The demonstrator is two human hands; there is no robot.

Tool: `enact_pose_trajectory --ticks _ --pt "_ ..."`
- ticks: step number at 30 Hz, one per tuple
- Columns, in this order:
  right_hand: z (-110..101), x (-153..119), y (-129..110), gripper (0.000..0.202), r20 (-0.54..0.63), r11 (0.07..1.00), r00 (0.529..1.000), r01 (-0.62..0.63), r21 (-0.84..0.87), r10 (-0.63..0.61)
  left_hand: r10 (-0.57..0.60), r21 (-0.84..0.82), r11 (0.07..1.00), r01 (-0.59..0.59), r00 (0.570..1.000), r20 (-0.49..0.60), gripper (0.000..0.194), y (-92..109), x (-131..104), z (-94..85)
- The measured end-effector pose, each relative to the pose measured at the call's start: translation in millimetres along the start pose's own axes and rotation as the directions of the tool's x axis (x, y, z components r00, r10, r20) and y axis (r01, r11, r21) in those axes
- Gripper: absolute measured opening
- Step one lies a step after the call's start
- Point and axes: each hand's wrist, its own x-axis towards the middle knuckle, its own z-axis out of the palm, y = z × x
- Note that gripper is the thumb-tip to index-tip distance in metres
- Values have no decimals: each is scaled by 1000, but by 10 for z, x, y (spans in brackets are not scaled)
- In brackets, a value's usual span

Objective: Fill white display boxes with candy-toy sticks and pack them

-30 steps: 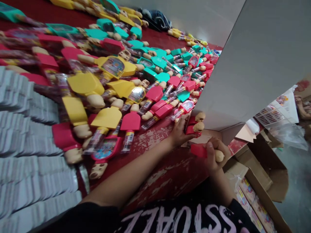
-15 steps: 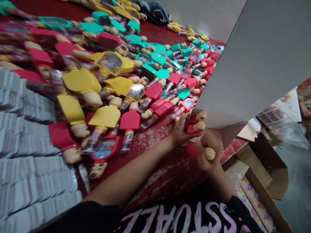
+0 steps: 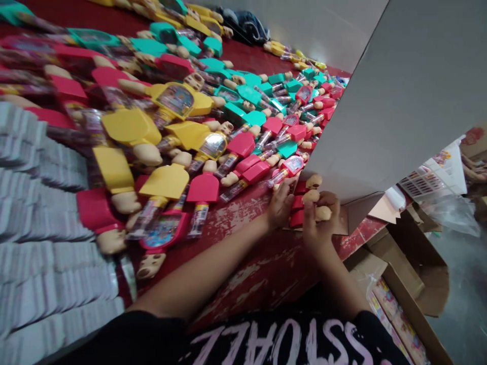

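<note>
we're eyeing red toys (image 3: 297,219), lumpy beige heads (image 3: 314,181) | right hand (image 3: 321,223) pinching nearest toy | left hand (image 3: 279,205) sitting alongside, can't tell its grip

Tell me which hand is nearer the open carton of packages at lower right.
Right. The right hand, around a beige-headed red toy, is up and left of the carton in view; the left hand is farther off, left of that toy.

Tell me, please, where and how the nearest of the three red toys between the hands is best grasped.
I'd take the red toy by its cream head, from the near right: that rounded end sticks out there, while the left hand is on the opposite side and the other two toys sit just beyond.
</note>
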Motion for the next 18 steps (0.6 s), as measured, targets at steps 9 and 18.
enact_pose_trajectory --ticks 9,18 --pt "159 -156 176 30 -15 995 995 96 21 -96 -26 -38 999 29 997 73 52 -36 -43 -27" --pt "192 -224 338 39 34 992 998 39 116 -43 -88 76 993 86 996 15 56 77 -1 19"
